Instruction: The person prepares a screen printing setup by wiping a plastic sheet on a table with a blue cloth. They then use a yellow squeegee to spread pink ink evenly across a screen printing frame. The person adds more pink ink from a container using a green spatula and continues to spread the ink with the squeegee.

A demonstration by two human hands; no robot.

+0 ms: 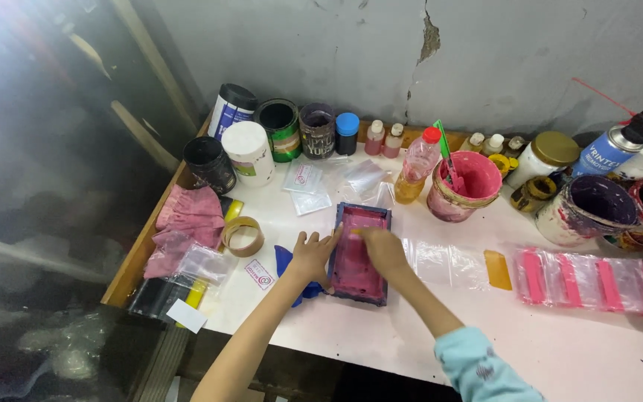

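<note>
A small rectangular frame [361,216] with a dark blue rim and a pink-inked screen lies on the white table [381,335], near its middle. My left hand [311,255] rests flat against the frame's left edge, fingers spread, over a blue object underneath. Over the pink screen, my right hand [382,248] presses down with its fingers curled; whether it holds a tool I cannot tell. A light blue sleeve covers my right forearm.
Paint tubs, jars and small bottles line the back edge, among them a pink-ink bucket [464,186] with a green stick. Clear plastic bags [440,262], a yellow scraper [497,269] and pink-printed bags [597,281] lie right. A tape roll [242,236] and pink rag [187,219] lie left.
</note>
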